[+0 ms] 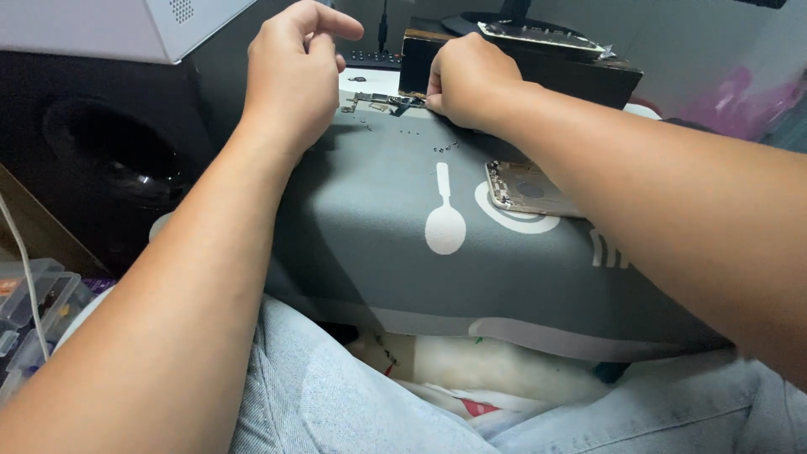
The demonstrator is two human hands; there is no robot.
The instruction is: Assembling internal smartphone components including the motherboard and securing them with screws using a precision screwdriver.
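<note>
A: Okay, quick one. Both hands are up at the far edge of the grey mat point(395, 202), over a small circuit board point(376, 102).

B: Why there?

A: Probably because the mat gives a soft flat bed, and the tiny screws point(445, 147) lying loose on it stay put. The board sits at the far edge of the mat, just in front of a dark wooden box point(538, 71).

B: Left hand?

A: The left hand point(294, 71) hovers over the left end of the board, fingers curled with the forefinger out, nothing in it as far as I can see. Whether it touches the board, can't tell. My guess is it's there to steady.

B: Right?

A: The right hand point(471, 80) is fisted, fingertips pinched together at the right end of the board. Looks like it pinches something small there, a part or a tool tip, too small to name.

B: The board itself?

A: Thin, narrow, long, greyish metal with little parts on top; mostly hidden between the hands.

B: Anything else?

A: A gold phone back shell point(525, 187) lies open-side up on the mat, under the right forearm. A phone screen point(542, 35) rests on top of the box. A clear parts organiser point(34, 303) sits low on the left.
</note>
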